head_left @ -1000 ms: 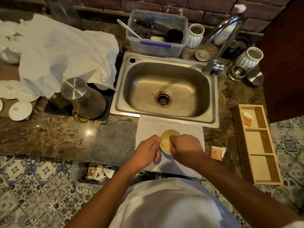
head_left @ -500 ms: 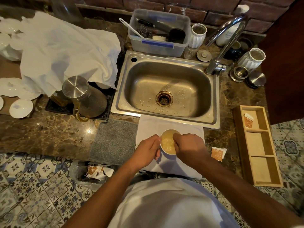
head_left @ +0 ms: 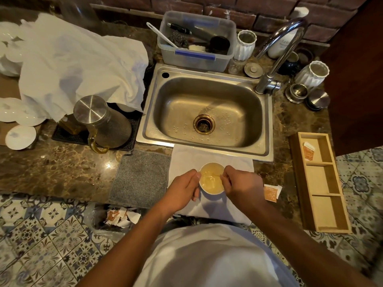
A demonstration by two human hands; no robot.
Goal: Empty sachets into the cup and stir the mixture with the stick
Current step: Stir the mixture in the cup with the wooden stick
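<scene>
While the left hand (head_left: 182, 190) curls its fingers (head_left: 195, 191) against the cup (head_left: 211, 179) wall, the right hand (head_left: 241, 186) fingers (head_left: 224, 176) pinch the stirring stick (head_left: 215, 174), tip in the yellowish mixture (head_left: 210, 181).

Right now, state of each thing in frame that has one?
cup: upright, holds pale yellow liquid
stick: in the cup
left hand: holds the cup's side
right hand: pinches the stick
sachet: lying on the counter beside the cloth
wooden tray: one sachet in far compartment
sink: drained, droplets
</scene>
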